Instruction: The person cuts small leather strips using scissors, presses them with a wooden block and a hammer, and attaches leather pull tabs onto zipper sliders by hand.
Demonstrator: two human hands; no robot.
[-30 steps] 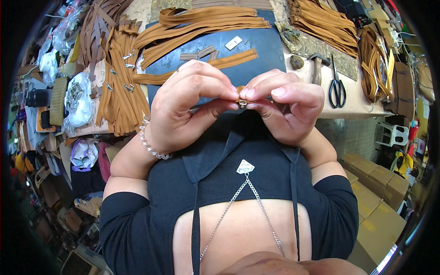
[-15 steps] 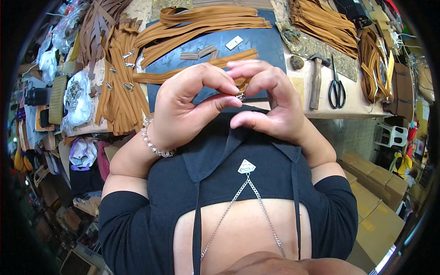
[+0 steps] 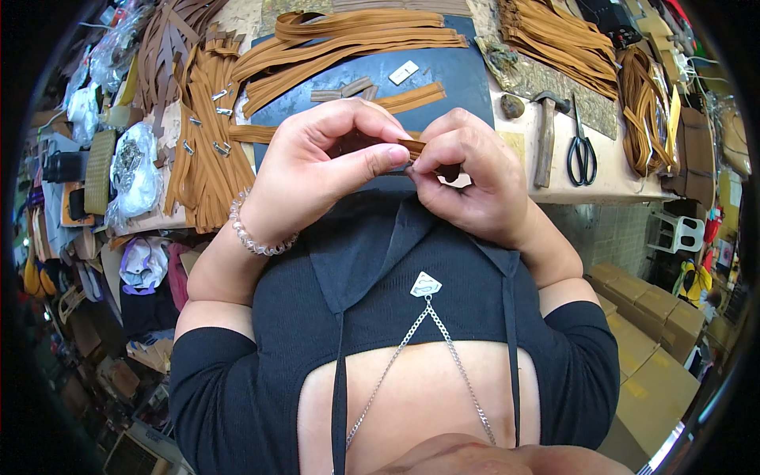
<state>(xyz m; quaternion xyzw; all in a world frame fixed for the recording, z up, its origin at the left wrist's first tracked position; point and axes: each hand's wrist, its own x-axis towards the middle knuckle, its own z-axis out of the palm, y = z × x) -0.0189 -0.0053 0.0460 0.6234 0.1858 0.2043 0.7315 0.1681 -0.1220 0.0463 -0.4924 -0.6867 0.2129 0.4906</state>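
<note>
A short stretch of brown zipper tape [image 3: 414,148] is raised in front of my chest, above the table's near edge. My left hand [image 3: 321,162] closes thumb and forefinger on its left part. Across from it, my right hand [image 3: 475,168] pinches the same tape, fingertips almost touching the left thumb. Whether the small metal slider is between the fingertips is hidden. Beyond the hands, a tan zipper tape [image 3: 416,96] and grey-brown zipper pieces [image 3: 340,92] lie on the dark mat [image 3: 467,67], near a small white block [image 3: 403,73].
Tan zipper strips [image 3: 207,150] with metal sliders lie at left, beside a plastic bag [image 3: 138,166]. A hammer [image 3: 545,142], black scissors [image 3: 582,158] and a stone [image 3: 512,106] rest at right. Long zipper tapes [image 3: 356,47] cross the far mat. Cardboard boxes [image 3: 645,356] stand low right.
My right fingers have come in from a spread curve and closed on the tape beside my left fingertips. The metal slider seen in my left pinch is now hidden.
</note>
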